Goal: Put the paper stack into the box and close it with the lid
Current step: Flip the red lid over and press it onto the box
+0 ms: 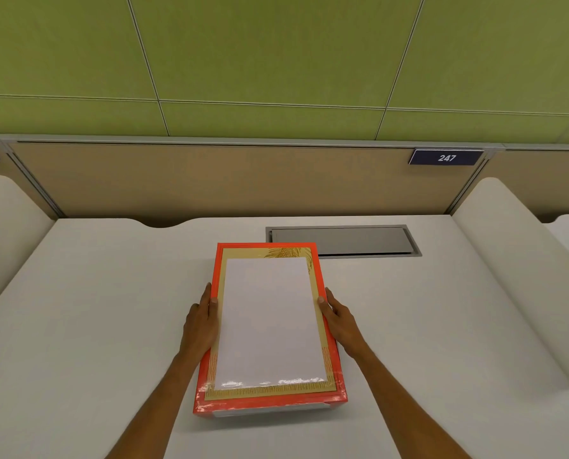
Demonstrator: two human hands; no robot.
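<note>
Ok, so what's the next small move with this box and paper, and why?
Probably lift the paper stack off and set it on the desk. It seems to lie on the patterned top of the orange box, which looks closed, while the left hand and right hand only flank its sides.

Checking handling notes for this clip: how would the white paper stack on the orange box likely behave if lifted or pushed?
The paper stack looks thin, so it would probably flop if lifted by one edge. It lies loose and flat on the box, so a push would likely slide it. Glare along its near edge hints at a slick surface.
</note>
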